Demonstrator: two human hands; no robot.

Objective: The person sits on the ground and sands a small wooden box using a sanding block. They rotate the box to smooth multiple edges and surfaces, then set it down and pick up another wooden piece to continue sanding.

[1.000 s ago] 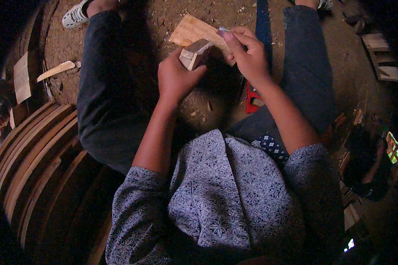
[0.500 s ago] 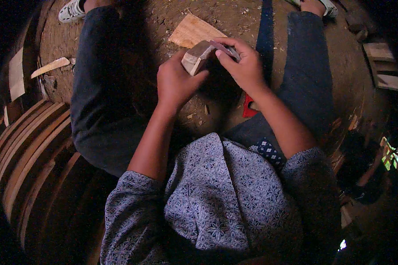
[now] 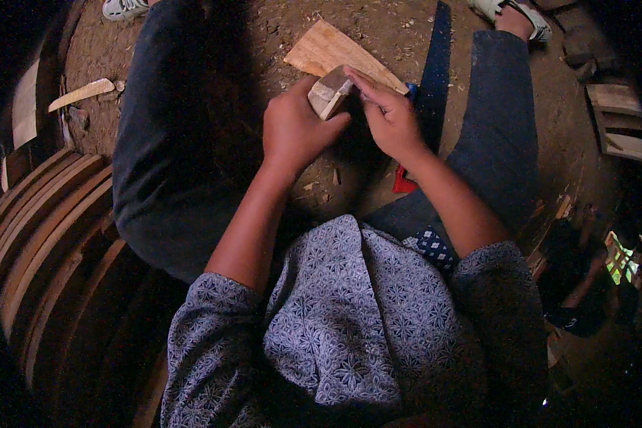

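My left hand (image 3: 290, 128) is closed around a small wooden block (image 3: 328, 98), its pale cut end facing up between thumb and fingers. My right hand (image 3: 394, 125) comes in from the right, its fingers laid together against the block's upper right edge. Under those fingers is a thin folded sheet that looks like sandpaper; the palm and fingers now hide most of it. Just beyond both hands a flat, light wooden board (image 3: 324, 48) lies on the ground. Below my right wrist shows a red handle (image 3: 404, 182), partly covered by the forearm.
A long dark blue blade (image 3: 435, 64) lies beside my right leg. Curved wooden pieces (image 3: 46, 221) are stacked at the left, near a pale wood strip (image 3: 82, 94). A wooden frame-like piece (image 3: 620, 121) lies at the far right. Shavings dot the dirt ground.
Both hands and the block have shifted slightly right. My right hand has turned palm-down over the folded sheet and pressed in against the block; earlier the sheet showed between thumb and fingers.
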